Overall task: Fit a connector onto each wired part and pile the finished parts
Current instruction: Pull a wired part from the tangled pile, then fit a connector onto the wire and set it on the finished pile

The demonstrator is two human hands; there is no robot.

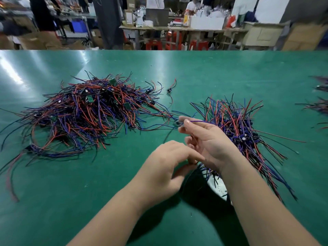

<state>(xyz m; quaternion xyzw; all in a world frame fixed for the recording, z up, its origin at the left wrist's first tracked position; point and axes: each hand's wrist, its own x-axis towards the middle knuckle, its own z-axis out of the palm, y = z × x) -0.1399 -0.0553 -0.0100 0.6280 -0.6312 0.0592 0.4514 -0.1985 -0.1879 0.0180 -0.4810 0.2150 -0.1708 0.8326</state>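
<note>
My right hand [205,141] pinches a blue wire [198,121] lying left-to-right across its fingertips above the table [213,71], while my left hand [165,167], nearer me, curls just beneath; whether it holds a connector I cannot tell.

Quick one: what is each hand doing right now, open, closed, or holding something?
Left hand: fingers curled, but it cannot be told whether they hold anything.
Right hand: closed, pinching a blue wire at its fingertips.
</note>
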